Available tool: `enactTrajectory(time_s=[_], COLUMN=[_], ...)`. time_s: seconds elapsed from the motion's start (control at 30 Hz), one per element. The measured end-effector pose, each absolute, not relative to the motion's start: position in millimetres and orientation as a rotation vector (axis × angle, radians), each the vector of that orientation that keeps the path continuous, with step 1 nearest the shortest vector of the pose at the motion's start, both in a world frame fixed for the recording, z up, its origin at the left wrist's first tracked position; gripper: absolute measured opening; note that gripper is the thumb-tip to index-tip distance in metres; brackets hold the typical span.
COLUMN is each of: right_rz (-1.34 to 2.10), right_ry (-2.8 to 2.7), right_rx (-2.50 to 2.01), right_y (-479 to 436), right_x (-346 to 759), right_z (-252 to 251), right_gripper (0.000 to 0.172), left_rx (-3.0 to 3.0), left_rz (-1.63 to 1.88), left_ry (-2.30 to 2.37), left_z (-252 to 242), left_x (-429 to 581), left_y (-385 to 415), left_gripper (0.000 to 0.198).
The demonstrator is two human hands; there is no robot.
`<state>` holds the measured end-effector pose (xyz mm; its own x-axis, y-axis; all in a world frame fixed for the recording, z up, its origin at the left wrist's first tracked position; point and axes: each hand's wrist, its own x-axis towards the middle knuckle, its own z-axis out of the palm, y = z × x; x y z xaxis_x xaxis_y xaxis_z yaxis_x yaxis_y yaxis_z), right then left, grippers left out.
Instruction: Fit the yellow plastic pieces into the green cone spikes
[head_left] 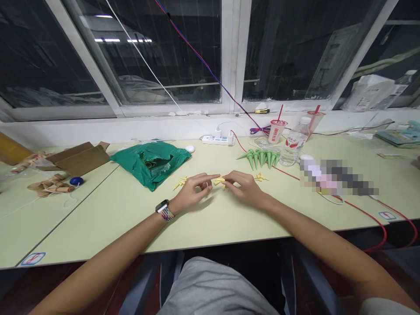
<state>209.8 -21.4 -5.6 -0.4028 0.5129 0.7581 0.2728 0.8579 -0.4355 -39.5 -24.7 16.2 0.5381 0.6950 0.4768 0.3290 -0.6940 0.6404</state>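
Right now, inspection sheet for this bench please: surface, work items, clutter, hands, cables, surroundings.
Surface: pale green tabletop, seam at left.
Job's things: small yellow folded paper piece; more loose yellow paper pieces either side; green paper cones.
Clutter: crumpled green plastic bag, open cardboard box, clear water bottle.
Hands: left hand and right hand both pinch the yellow piece.
Cables: red cable across tabletop; white power strip.
Surroundings: dark windows behind.

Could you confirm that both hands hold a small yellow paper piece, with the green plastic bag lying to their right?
Not quite: the head view shows the green plastic bag lying to their left. The left hand and right hand do hold the small yellow paper piece between them.
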Motion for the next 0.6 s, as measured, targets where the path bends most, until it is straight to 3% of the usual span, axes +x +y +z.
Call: enactTrajectory(time_s=[0.27,0.6], right_rz=[0.222,0.223], right_ry=[-2.014,-2.053], right_rx=[-0.550,-0.549], right_y=[-18.3,-22.1], right_x=[210.8,210.8], right_z=[-7.1,-2.6], right_gripper=[0.011,0.014], left_rx=[2.261,2.244], left_rz=[0.979,0.997], left_ry=[0.744,0.840], left_z=[14.6,16.9], left_x=[-40.3,-40.3], left_y=[-23.0,-23.2], left_gripper=[0.027,0.036])
